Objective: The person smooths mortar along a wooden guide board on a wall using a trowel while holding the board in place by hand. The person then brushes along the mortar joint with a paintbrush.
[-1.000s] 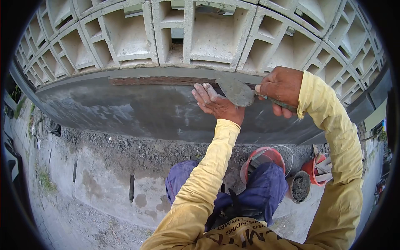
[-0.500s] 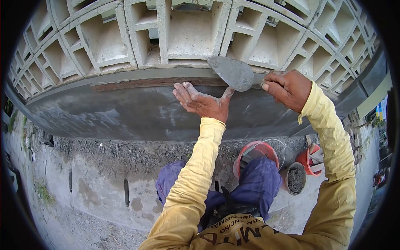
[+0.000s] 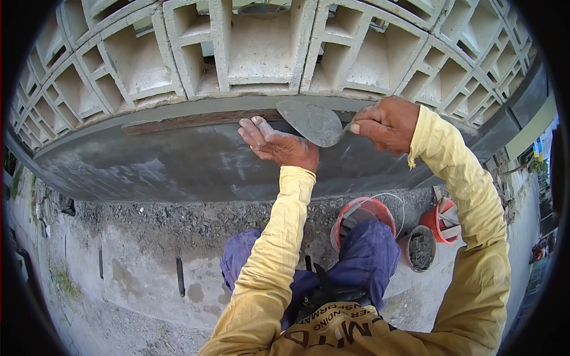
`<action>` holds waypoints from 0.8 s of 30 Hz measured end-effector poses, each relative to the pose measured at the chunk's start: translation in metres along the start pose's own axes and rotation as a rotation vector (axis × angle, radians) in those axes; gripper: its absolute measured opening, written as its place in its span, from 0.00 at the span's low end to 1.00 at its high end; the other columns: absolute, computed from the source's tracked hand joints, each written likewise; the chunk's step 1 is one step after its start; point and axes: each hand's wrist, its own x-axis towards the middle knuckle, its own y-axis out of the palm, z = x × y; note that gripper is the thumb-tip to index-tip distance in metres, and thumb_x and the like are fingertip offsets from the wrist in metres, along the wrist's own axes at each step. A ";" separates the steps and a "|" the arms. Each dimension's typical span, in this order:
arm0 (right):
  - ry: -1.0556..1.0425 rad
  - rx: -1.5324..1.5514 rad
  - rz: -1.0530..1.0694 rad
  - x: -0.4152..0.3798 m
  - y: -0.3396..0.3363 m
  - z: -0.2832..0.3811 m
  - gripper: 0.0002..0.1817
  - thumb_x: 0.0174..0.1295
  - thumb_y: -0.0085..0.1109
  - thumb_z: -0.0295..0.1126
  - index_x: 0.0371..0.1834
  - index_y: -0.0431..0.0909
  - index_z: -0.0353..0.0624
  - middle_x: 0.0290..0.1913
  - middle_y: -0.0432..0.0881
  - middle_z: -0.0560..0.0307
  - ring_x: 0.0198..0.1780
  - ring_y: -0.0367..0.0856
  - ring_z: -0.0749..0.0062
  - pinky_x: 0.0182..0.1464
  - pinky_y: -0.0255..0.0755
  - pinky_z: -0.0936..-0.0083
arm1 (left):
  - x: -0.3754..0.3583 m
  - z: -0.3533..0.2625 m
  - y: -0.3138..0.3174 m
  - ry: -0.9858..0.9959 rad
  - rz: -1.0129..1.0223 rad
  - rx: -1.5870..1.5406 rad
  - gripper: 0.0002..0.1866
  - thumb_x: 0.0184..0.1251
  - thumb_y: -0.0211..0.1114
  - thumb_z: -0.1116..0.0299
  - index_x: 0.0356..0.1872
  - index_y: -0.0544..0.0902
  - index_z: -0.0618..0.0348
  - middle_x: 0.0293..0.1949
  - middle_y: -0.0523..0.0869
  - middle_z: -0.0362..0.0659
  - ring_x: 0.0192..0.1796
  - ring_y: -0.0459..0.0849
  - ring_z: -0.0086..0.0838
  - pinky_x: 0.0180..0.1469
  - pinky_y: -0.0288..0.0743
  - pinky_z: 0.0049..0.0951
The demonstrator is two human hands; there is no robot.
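My right hand [image 3: 386,126] is closed around the handle of a pointing trowel [image 3: 311,123], its leaf-shaped blade coated with grey mortar. The blade reaches left along the ledge of the plastered wall [image 3: 178,163], in front of my left hand [image 3: 279,144]. That hand is palm up with its fingers partly stretched, and the blade hides its thumb. Its fingertips are right at a long brown wooden strip [image 3: 196,121], which runs along the top edge of the wall and passes behind the blade.
Pale openwork blocks [image 3: 261,53] rise above the ledge. By my knees stand a red bucket [image 3: 389,207] with a wire handle, a bucket of wet mortar [image 3: 422,249] and another red bucket [image 3: 432,222] holding offcuts. Gravel [image 3: 178,216] lines the wall's foot.
The trowel has moved left and slightly down with my right hand, and its blade now covers my left thumb. My left hand stays by the strip. The view has shifted slightly.
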 end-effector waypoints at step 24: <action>0.087 0.158 -0.076 -0.005 0.028 0.007 0.21 0.74 0.47 0.45 0.45 0.80 0.38 0.20 0.77 0.59 0.16 0.75 0.77 0.21 0.70 0.76 | 0.001 -0.007 -0.005 -0.011 0.013 -0.036 0.62 0.51 0.74 0.50 0.76 0.38 0.65 0.74 0.46 0.69 0.76 0.44 0.66 0.71 0.40 0.64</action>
